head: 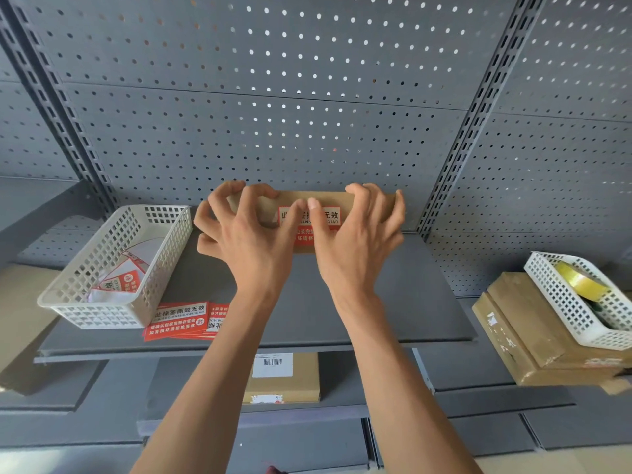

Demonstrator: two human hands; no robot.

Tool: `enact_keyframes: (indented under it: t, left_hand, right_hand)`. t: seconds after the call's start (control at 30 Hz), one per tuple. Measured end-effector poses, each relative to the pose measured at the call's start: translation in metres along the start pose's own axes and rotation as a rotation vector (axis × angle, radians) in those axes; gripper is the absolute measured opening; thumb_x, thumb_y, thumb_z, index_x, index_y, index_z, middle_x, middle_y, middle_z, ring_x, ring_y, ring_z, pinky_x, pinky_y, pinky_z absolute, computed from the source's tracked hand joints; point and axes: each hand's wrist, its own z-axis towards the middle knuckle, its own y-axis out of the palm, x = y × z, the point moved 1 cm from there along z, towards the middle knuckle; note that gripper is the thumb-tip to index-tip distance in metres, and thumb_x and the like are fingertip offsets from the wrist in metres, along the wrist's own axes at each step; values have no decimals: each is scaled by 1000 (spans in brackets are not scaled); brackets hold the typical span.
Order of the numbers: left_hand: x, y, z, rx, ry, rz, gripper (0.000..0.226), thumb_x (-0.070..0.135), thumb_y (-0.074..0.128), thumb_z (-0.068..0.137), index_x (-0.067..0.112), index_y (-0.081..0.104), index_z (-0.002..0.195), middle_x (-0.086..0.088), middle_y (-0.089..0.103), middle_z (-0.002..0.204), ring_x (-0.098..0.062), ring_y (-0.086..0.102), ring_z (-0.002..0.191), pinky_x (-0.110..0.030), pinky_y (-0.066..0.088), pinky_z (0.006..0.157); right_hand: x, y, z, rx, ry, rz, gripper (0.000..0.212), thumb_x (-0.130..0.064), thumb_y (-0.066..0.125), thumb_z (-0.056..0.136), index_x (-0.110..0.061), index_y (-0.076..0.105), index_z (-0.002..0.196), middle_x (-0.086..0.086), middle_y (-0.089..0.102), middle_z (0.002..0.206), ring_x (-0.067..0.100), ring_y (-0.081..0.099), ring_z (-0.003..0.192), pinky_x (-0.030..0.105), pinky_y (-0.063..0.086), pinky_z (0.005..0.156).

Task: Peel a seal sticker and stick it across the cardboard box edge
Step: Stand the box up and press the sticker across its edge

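Note:
A flat brown cardboard box [328, 199] lies at the back of the grey shelf [393, 302], against the pegboard. A red-and-white seal sticker [330, 217] sits across its near top edge and runs down the front face. My left hand [249, 230] grips the box's left end, fingers curled over the top, thumb on the sticker. My right hand [355, 234] grips the right end the same way, and the two thumb tips meet on the sticker's upper part. A stack of spare seal stickers [181, 321] lies at the shelf's front left.
A white mesh basket [113, 268] with peeled backing papers stands on the left of the shelf. At the right, another white basket [581, 302] with a yellow tape roll [578, 280] rests on stacked cardboard boxes [519, 333]. A labelled box [284, 378] lies on the lower shelf.

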Motion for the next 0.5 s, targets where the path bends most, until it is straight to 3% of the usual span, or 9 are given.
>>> enact_keyframes:
  t: [0.13,0.3,0.5]
  left_hand:
    - [-2,2,1,5,20,17,37,67,72,76,37,64,97,9,45,133,-27,30,133,-45,27,96]
    - [-3,2,2,1,6,0,25,58,69,82,38,64,97,10,45,132,-26,29,135,-49,28,98]
    - [-7,-2,1,-20,-19,-73,5,36,65,90,37,68,94,12,44,136,-24,27,135,-45,22,97]
  right_hand:
    - [-1,1,0,7,-2,-15,55,-66,53,88,-25,54,124,-5,54,137,35,26,149,50,36,98]
    - [3,-1,2,1,-6,54,34,-45,51,97,-25,56,124,-5,55,138,33,26,149,51,39,100]
    - [8,-4,2,-11,-14,147,25,-27,50,100,-26,59,124,-9,56,137,32,27,148,53,43,98]
